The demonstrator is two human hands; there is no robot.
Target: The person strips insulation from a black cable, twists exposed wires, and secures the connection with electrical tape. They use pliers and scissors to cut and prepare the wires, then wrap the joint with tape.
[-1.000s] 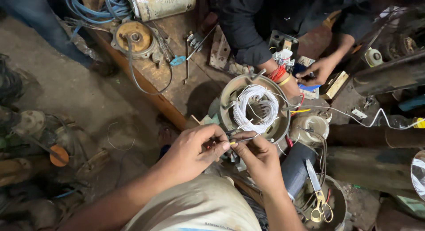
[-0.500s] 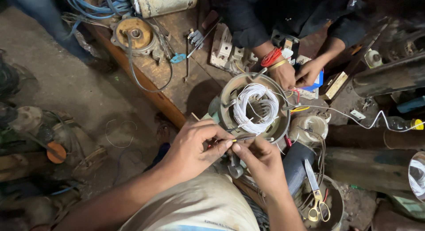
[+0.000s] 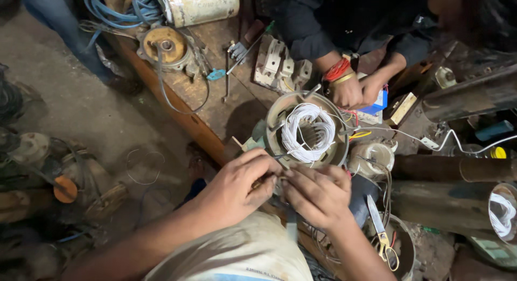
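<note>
White winding wire (image 3: 307,133) sat coiled in the motor housing (image 3: 280,119); my left hand (image 3: 237,187) and right hand (image 3: 318,195) had closed in, fingertips pinched together on something small (hidden).

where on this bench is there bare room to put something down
The clearest patch is bare wood between the round motor housing with its white coil, the screwdriver and the bench edge. Crowded: around left hand and right hand, and by the scissors.

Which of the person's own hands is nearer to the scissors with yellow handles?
Right. The right hand lies just left of the scissors; the left hand sits farther left, beyond the right hand.
</note>
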